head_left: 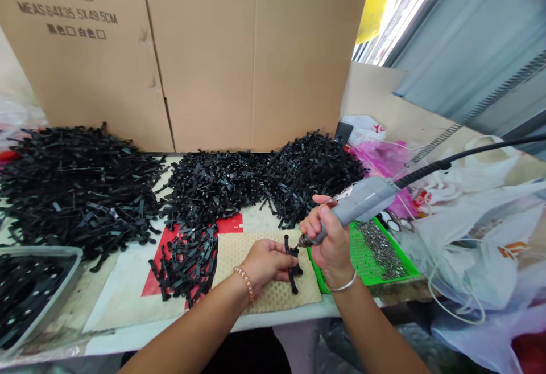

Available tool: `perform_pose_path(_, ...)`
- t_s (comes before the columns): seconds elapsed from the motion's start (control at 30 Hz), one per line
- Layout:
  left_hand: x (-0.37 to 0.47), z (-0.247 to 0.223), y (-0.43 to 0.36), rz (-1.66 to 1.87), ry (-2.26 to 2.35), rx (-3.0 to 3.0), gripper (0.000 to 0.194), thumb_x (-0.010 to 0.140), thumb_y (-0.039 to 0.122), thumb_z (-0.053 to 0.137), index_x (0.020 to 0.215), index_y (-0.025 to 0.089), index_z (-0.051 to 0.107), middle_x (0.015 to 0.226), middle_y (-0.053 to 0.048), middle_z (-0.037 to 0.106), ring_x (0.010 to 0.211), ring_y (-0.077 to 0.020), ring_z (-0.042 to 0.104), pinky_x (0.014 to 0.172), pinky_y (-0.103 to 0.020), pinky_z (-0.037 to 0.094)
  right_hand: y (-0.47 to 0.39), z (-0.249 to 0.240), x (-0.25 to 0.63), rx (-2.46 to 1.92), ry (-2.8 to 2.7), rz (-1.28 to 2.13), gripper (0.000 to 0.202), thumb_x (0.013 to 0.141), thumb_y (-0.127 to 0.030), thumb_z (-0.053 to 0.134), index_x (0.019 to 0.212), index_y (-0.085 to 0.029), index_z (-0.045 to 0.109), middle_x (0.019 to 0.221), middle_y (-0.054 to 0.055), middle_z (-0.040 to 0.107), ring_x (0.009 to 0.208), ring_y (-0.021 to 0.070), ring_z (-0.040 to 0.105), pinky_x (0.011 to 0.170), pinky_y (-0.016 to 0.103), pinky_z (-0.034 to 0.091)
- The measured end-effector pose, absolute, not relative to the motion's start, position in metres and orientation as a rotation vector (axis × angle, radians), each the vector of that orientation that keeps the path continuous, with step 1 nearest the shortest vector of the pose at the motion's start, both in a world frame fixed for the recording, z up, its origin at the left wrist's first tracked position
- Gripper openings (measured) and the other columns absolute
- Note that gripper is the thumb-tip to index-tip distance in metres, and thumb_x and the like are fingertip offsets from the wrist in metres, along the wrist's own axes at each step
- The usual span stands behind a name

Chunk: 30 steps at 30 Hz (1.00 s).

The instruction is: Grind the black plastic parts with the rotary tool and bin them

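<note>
My right hand [330, 237] is wrapped round a grey electric screwdriver [362, 200], tilted so its tip points down and left. The tip meets or nearly meets a black plastic part [294, 268], a slim bar with a wider block on it. My left hand [271, 260] pinches this part between thumb and fingers over a tan textured mat [256, 300]. Part of the piece is hidden behind the fingers. Just right of the mat, a green tray [362, 260] holds many small metal screws [384, 249].
Heaps of black plastic parts [77, 186] lie along the back and left. A smaller pile [187, 260] sits left of the mat. A clear tub [63, 260] stands at the left edge. Cardboard [213, 66] rises behind; plastic bags [478, 237] crowd the right. A coiled spring [460, 123] crosses above.
</note>
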State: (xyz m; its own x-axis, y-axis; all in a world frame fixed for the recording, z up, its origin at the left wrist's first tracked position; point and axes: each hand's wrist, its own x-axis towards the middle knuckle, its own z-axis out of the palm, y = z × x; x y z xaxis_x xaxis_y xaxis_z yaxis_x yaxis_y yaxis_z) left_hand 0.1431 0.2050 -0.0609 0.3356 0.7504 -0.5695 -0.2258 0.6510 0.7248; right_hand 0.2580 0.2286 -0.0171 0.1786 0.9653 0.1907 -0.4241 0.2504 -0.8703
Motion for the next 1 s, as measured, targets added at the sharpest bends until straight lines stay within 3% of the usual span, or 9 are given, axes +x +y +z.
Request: perform_pose_path(1.0,0.1434,-0.06,0.2054,0.682,1.063,0.607,0.019,0.056,0.01,0.076,0.064,0.011,0.059,0.062,-0.002,0.063,0.053,-0.0106,0.059,0.05,-0.022,0.051,0.2242,-0.0236,0.2562,-0.732,-0.922,1.121,0.021,0.079,-0.032,0.067,0.093,-0.021,0.057,0.05,-0.009,0.039,0.041,0.007,0.033,0.045,0.019,0.035)
